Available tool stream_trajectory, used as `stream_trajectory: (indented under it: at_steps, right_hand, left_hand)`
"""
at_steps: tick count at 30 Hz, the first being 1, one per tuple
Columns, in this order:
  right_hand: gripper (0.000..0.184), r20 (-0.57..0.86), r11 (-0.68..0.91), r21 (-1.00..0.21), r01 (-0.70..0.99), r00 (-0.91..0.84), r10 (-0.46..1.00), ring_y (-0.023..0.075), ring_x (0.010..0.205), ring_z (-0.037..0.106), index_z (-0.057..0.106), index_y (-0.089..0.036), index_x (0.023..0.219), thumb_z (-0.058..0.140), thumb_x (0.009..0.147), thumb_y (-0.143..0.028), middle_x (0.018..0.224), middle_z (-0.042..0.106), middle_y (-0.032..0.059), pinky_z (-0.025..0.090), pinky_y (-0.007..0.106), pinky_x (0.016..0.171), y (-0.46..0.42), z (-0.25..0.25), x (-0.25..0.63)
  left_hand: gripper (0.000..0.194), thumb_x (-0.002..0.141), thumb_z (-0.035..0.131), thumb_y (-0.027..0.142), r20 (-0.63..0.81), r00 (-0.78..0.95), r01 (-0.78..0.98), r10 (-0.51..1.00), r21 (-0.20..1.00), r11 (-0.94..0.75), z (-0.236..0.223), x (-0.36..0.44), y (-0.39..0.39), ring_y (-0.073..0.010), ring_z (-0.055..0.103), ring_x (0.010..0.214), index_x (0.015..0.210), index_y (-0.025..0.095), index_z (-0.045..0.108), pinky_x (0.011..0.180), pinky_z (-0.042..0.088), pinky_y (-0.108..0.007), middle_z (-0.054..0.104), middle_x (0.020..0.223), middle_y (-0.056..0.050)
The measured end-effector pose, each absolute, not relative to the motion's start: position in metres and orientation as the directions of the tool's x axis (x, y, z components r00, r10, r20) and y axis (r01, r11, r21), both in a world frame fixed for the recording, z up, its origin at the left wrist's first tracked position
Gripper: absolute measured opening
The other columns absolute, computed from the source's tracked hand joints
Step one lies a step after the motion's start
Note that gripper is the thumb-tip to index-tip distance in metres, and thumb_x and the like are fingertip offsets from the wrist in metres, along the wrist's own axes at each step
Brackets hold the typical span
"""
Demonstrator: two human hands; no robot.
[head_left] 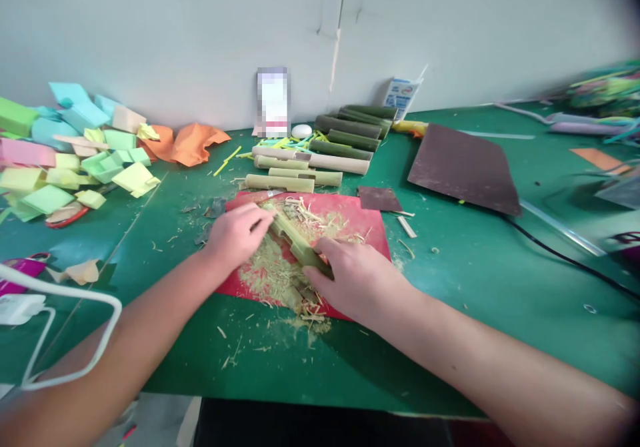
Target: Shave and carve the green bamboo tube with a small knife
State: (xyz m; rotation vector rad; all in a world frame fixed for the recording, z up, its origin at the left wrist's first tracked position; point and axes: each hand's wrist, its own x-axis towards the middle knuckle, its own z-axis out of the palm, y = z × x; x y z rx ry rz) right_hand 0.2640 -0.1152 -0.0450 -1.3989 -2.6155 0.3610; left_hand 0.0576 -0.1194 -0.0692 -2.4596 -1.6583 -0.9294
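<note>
A pale green bamboo tube with notches cut in its side lies slantwise over a red sheet. My right hand is closed round its near right end. At the far left end, my left hand has its fingers closed against the tube. A thin greyish strip shows just beyond the left fingers; its kind is unclear. Shavings and pale dust cover much of the sheet and spill over its front edge.
Several cut bamboo tubes lie in a row behind the sheet. Folded paper pieces pile up at left, beside crumpled orange paper. A phone leans on the wall. At right lie a dark brown board and a black cable.
</note>
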Motion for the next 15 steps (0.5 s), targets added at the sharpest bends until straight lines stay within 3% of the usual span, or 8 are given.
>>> stream_trajectory:
  at_steps: [1, 6, 9, 11, 15]
  right_hand:
    - [0.016, 0.018, 0.53, -0.285, 0.798, -0.549, 0.836, 0.0155, 0.059, 0.056, 0.051, -0.019, 0.076, 0.05, 0.081, -0.034, 0.069, 0.062, 0.0023, 0.026, 0.027, 0.049, -0.1151, -0.045, 0.264]
    - [0.013, 0.0, 0.532, -0.287, 0.796, -0.556, 0.831, 0.0159, 0.06, 0.057, 0.052, -0.019, 0.079, 0.053, 0.079, -0.032, 0.071, 0.064, 0.0025, 0.027, 0.027, 0.049, -0.1151, -0.0435, 0.264]
    - [0.017, -0.012, 0.511, -0.303, 0.804, -0.539, 0.842, 0.0164, 0.062, 0.058, 0.053, -0.02, 0.08, 0.056, 0.077, -0.036, 0.071, 0.064, 0.0026, 0.029, 0.026, 0.05, -0.1146, -0.0425, 0.2639]
    - [0.019, -0.019, 0.506, -0.306, 0.806, -0.537, 0.843, 0.0168, 0.063, 0.059, 0.054, -0.02, 0.081, 0.058, 0.076, -0.037, 0.074, 0.065, 0.0031, 0.031, 0.026, 0.051, -0.1139, -0.0425, 0.2638]
    - [0.018, -0.011, 0.517, -0.288, 0.806, -0.542, 0.84, 0.0173, 0.064, 0.059, 0.055, -0.02, 0.082, 0.058, 0.076, -0.036, 0.073, 0.065, 0.003, 0.03, 0.027, 0.051, -0.1127, -0.0435, 0.2638]
  left_hand:
    - [0.022, 0.091, 0.049, 0.026, 0.505, 0.23, 0.861, 0.832, 0.293, -0.415, -0.0692, 0.0573, -0.1187, -0.016, 0.063, 0.078, 0.09, 0.016, 0.068, 0.072, 0.05, -0.029, 0.067, 0.084, -0.006]
    - [0.02, 0.089, 0.05, 0.025, 0.412, 0.429, 0.762, 0.804, 0.312, -0.567, -0.0701, 0.0569, -0.1216, -0.0129, 0.062, 0.07, 0.094, 0.019, 0.068, 0.064, 0.049, -0.024, 0.067, 0.081, -0.005]
    - [0.022, 0.09, 0.05, 0.027, 0.496, 0.253, 0.858, 0.831, 0.282, -0.429, -0.0702, 0.0513, -0.1195, -0.0156, 0.063, 0.076, 0.092, 0.016, 0.069, 0.071, 0.05, -0.028, 0.068, 0.083, -0.006]
    - [0.023, 0.09, 0.049, 0.027, 0.511, 0.227, 0.871, 0.829, 0.274, -0.408, -0.0706, 0.0515, -0.1205, -0.0161, 0.064, 0.077, 0.093, 0.015, 0.068, 0.072, 0.05, -0.028, 0.068, 0.084, -0.007]
    - [0.024, 0.091, 0.047, 0.025, 0.388, 0.441, 0.776, 0.81, 0.29, -0.561, -0.0725, 0.0582, -0.1261, -0.0127, 0.063, 0.07, 0.107, 0.019, 0.065, 0.065, 0.05, -0.024, 0.067, 0.082, -0.004]
